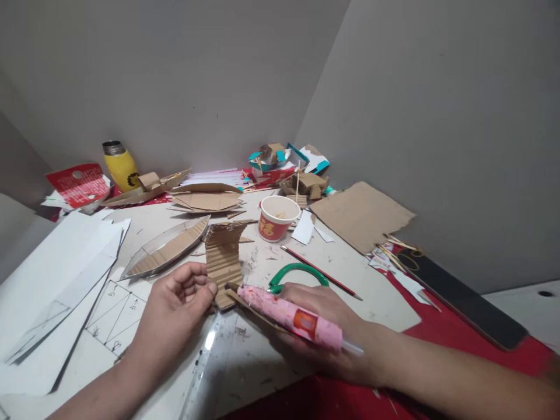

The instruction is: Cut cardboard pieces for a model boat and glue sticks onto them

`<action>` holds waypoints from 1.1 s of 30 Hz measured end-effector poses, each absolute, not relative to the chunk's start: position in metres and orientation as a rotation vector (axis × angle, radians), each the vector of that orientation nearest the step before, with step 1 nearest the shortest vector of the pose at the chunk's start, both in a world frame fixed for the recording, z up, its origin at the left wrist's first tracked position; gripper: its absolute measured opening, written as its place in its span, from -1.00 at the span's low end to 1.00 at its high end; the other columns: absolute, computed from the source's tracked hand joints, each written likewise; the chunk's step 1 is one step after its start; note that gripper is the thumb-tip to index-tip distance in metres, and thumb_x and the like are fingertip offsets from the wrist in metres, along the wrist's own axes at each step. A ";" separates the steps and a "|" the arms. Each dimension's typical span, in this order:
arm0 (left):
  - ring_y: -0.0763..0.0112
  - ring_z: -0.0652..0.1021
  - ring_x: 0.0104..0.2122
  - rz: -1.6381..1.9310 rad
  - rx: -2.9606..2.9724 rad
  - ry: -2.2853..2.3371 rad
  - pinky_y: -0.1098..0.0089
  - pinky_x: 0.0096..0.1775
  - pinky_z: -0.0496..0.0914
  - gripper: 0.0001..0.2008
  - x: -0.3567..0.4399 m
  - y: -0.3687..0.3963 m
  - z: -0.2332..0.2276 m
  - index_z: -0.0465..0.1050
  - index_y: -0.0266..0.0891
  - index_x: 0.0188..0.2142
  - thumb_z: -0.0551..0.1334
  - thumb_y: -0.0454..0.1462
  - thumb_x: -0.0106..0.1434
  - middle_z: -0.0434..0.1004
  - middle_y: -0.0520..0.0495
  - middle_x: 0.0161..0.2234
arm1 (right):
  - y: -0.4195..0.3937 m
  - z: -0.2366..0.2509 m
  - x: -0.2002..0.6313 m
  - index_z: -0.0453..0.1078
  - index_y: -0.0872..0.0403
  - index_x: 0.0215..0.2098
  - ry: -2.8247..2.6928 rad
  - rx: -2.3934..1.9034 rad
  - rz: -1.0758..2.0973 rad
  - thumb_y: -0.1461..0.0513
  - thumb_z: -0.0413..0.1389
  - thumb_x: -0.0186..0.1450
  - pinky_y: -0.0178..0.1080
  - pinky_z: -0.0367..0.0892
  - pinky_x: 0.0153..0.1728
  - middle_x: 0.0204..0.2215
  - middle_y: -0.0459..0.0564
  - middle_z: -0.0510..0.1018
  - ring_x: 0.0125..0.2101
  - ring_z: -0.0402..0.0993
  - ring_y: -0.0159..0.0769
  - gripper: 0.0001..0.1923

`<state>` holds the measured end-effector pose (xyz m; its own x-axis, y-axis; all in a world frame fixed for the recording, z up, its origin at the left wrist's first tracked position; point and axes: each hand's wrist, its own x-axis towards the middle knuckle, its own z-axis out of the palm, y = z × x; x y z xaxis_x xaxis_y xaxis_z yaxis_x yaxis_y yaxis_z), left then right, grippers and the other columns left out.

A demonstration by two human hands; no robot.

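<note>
My left hand pinches the lower left edge of a curved strip of corrugated cardboard, thumb in front. The strip stands upright with its top bent over. In my right hand is a pink glue gun, a translucent stick poking out of its rear. Its tip reaches the lower right of the cardboard; whether they touch I cannot tell. A green handle loops out just behind my right fingers. Under the cardboard a clear ruler runs toward me.
Left of centre lie a boat-shaped cardboard piece and drawn-on white paper. Beyond my hands stand a paper cup and a yellow bottle. A red pencil, a cardboard sheet and a black slab lie to the right.
</note>
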<state>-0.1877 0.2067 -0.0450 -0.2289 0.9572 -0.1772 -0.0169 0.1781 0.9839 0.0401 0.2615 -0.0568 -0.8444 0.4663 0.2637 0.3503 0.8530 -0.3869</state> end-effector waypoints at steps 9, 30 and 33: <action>0.56 0.44 -0.52 1.259 0.951 1.421 0.57 -0.45 0.35 -0.79 -0.187 0.206 -0.049 0.45 -0.28 -0.33 0.35 -0.25 0.03 0.49 0.05 -0.48 | 0.262 -0.074 0.046 0.24 0.08 -0.31 -2.743 -0.587 0.438 0.18 0.06 0.25 -0.28 0.11 -0.45 -0.45 -0.06 0.37 -0.46 0.24 -0.35 -0.87; 0.56 0.47 -0.53 1.337 0.920 1.411 0.59 -0.45 0.38 -0.80 -0.185 0.204 -0.047 0.49 -0.27 -0.39 0.38 -0.27 -0.05 0.53 0.05 -0.51 | 0.260 -0.060 0.045 0.18 0.06 -0.42 -2.637 -0.529 0.407 0.21 -0.03 0.20 -0.30 0.03 -0.55 -0.54 -0.06 0.35 -0.57 0.17 -0.36 -0.92; 0.57 0.46 -0.55 1.347 0.913 1.411 0.59 -0.47 0.37 -0.81 -0.185 0.205 -0.047 0.49 -0.27 -0.40 0.38 -0.28 -0.05 0.52 0.06 -0.53 | 0.260 -0.055 0.044 0.17 0.05 -0.44 -2.620 -0.546 0.421 0.21 -0.05 0.20 -0.32 0.02 -0.57 -0.55 -0.07 0.33 -0.58 0.15 -0.37 -0.92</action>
